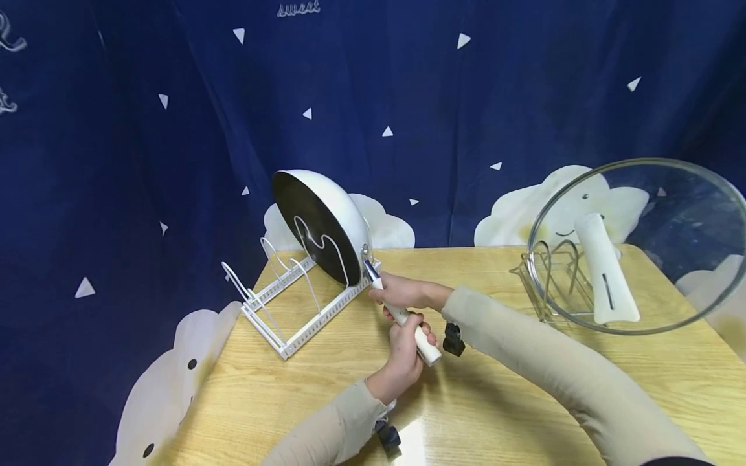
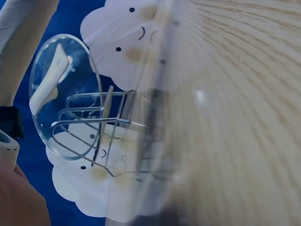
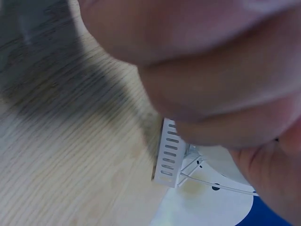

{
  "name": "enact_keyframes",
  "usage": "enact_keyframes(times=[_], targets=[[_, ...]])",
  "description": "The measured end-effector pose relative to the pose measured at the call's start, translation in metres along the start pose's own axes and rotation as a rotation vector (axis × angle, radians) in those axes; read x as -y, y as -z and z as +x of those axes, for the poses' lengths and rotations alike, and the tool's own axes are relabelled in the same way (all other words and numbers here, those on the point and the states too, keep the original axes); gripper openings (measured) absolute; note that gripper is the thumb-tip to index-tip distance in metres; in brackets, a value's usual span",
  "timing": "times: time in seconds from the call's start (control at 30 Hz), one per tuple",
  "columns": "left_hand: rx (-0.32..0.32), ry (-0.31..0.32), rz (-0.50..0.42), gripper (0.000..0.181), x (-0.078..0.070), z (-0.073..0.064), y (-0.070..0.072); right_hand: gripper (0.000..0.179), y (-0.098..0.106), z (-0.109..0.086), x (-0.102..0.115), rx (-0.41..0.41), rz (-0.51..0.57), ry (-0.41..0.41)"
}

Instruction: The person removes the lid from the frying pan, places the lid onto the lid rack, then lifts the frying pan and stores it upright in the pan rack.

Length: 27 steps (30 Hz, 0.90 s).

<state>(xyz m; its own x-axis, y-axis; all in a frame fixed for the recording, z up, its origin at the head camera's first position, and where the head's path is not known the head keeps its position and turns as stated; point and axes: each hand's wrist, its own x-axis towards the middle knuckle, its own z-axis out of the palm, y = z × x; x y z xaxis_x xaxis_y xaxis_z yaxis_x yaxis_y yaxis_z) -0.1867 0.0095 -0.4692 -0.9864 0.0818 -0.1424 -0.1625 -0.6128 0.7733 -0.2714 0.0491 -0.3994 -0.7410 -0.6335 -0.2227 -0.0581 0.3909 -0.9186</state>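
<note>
A wok [image 1: 340, 207], white outside and dark inside, stands tilted on its side among the wires of a white rack [image 1: 326, 320]. Its white handle [image 1: 428, 349] slopes down toward the front right. High on the handle, close to the metal joint, my right hand [image 1: 402, 291] grips it. Lower down, my left hand [image 1: 405, 353] holds the same handle, with the end sticking out past the fingers. In the right wrist view, curled fingers [image 3: 211, 94] hide most of the handle, and the slotted rack rail [image 3: 169, 155] shows beyond them.
At the right, a glass lid [image 1: 670, 246] with a white handle stands in a metal wire rack [image 1: 548, 285]. Both racks are on a wooden table [image 1: 280, 395]. A dark blue curtain [image 1: 379, 65] with white clouds hangs behind and along the left.
</note>
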Motion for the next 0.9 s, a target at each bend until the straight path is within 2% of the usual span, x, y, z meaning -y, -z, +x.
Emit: enact_keyframes(times=[0.27,0.5,0.6,0.73,0.9], targets=[[-0.021,0.021,0.030,0.010,0.009,0.003,0.012,0.010,-0.007,0.003,-0.010,-0.011,-0.015,0.006],[-0.037,0.021,0.102,0.011,0.008,0.002,0.017,0.021,-0.006,0.003,-0.014,-0.035,-0.065,-0.028],[-0.041,0.025,0.134,0.011,0.006,0.001,0.019,0.020,-0.005,0.003,-0.016,-0.038,-0.093,-0.022],[-0.020,0.047,0.165,0.014,0.003,-0.001,0.023,0.015,-0.005,0.002,-0.016,-0.065,-0.111,-0.012],[0.036,0.085,0.209,0.015,-0.001,-0.004,0.028,0.018,-0.003,0.000,-0.017,-0.092,-0.124,-0.013]])
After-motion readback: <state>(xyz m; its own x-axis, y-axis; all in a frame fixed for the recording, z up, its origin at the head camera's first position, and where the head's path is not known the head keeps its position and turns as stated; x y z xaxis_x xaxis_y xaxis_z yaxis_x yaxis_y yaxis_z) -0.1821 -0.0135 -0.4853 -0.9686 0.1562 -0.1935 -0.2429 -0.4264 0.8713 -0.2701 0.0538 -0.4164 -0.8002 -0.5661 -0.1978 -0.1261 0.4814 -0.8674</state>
